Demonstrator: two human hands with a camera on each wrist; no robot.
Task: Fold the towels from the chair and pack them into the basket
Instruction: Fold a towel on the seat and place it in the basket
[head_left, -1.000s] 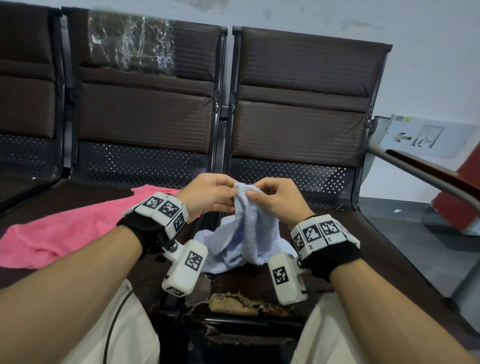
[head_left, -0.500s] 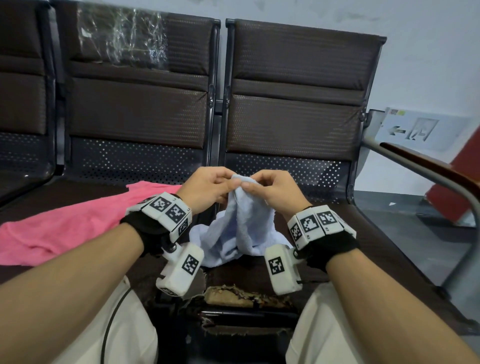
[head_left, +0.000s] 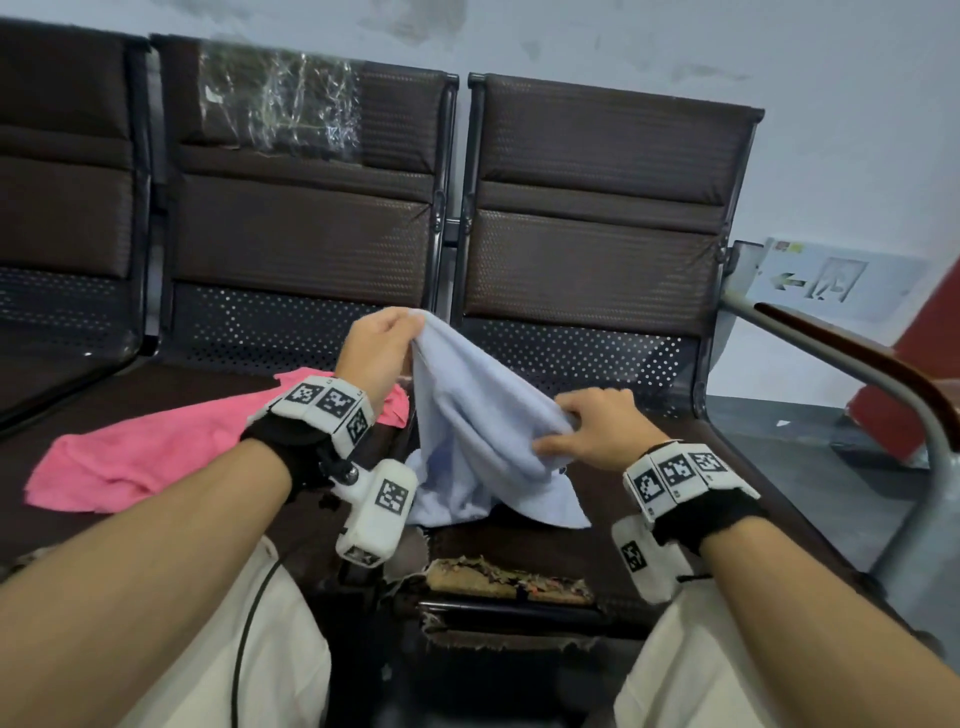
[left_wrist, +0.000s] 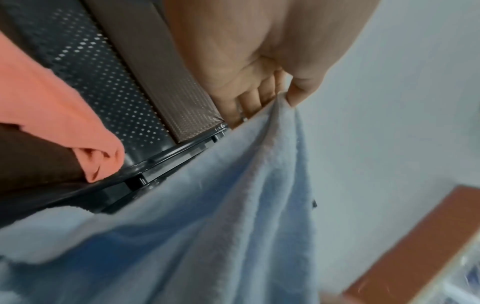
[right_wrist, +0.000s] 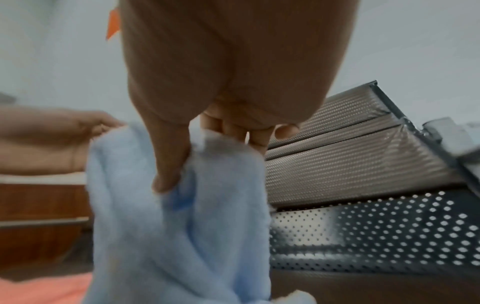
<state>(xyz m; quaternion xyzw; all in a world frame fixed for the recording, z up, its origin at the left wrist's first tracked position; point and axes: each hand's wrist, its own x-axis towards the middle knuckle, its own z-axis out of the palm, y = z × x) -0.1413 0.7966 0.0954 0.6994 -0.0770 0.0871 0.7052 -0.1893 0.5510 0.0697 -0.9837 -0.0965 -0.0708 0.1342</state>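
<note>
A light blue towel (head_left: 483, 415) hangs between my two hands above the right chair seat (head_left: 649, 499), its lower part bunched on the seat. My left hand (head_left: 384, 343) pinches one top corner, held high near the seat gap. My right hand (head_left: 592, 428) grips the towel's edge lower and to the right. In the left wrist view my left hand (left_wrist: 283, 96) pinches the blue towel (left_wrist: 233, 216) between thumb and fingers. In the right wrist view my right hand (right_wrist: 182, 156) clamps a fold of the blue towel (right_wrist: 168, 236). A pink towel (head_left: 156, 452) lies spread on the left seat. No basket is in view.
Dark brown bench chairs with perforated metal backs (head_left: 587, 218) stand against a pale wall. A metal armrest with a wooden top (head_left: 857, 358) runs along the right. The front edge of the right seat is torn, with padding showing (head_left: 498, 577). My legs in light trousers are below.
My hands were together at the top of the blue towel; now they have drawn apart, the left rising and the right sliding down and right along the edge, stretching the towel between them.
</note>
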